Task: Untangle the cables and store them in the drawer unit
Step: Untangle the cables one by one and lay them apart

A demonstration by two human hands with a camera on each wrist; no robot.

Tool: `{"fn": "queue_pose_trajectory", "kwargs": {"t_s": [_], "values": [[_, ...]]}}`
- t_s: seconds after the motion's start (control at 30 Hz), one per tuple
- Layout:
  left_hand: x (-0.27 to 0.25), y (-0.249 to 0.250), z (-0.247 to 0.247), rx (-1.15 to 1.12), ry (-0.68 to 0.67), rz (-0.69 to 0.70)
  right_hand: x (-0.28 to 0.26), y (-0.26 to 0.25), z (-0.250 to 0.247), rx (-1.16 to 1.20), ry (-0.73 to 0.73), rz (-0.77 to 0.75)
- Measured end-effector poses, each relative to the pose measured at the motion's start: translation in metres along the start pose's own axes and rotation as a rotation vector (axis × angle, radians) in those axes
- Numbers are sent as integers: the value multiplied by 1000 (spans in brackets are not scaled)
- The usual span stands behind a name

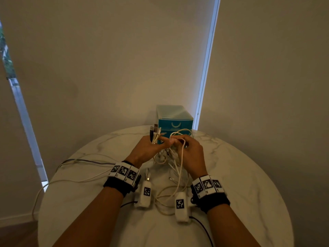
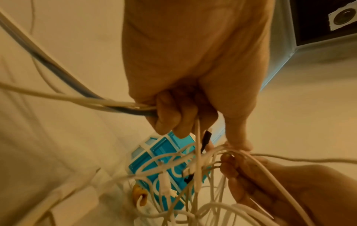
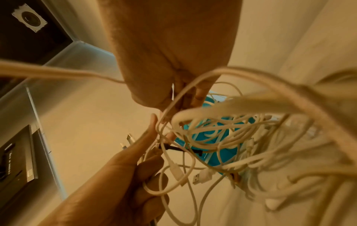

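A tangle of white cables (image 1: 170, 157) hangs between both hands above the round marble table (image 1: 249, 175). My left hand (image 1: 149, 148) grips a bundle of cables, their plug ends (image 1: 155, 131) sticking up above the fist; in the left wrist view its curled fingers (image 2: 170, 116) hold white and dark cables. My right hand (image 1: 188, 150) pinches a white cable loop (image 1: 179, 134), and in the right wrist view its fingers (image 3: 199, 94) grip that strand. The teal drawer unit (image 1: 175, 120) stands just behind the hands, drawers closed, also seen through the tangle (image 2: 164, 152) (image 3: 208, 137).
Loose white and dark cables (image 1: 80, 161) trail over the table's left edge toward the floor. More cable loops (image 1: 169, 193) lie on the tabletop between my wrists. A wall and blinds stand close behind the table.
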State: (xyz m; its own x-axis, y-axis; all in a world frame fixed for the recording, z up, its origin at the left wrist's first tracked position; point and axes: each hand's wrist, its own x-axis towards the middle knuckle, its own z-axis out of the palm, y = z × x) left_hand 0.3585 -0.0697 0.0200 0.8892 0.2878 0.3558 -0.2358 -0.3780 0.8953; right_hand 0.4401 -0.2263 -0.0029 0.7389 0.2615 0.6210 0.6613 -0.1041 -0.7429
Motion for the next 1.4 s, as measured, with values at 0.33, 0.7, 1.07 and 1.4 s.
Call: {"fn": "queue_pose_trajectory", "kwargs": {"t_s": [0.33,0.7,1.07,1.4], "values": [[16,-28,-12,121,186,-279,7,3,-10,273,255,96],[11,-16,-5,-82,213,-28,5,-2,-9,532,151,177],[8,-18,1,221,-66,-251,8,-18,-17,1126,166,384],[7,-14,4,22,-24,-85,4,-12,-11,893,89,318]]}}
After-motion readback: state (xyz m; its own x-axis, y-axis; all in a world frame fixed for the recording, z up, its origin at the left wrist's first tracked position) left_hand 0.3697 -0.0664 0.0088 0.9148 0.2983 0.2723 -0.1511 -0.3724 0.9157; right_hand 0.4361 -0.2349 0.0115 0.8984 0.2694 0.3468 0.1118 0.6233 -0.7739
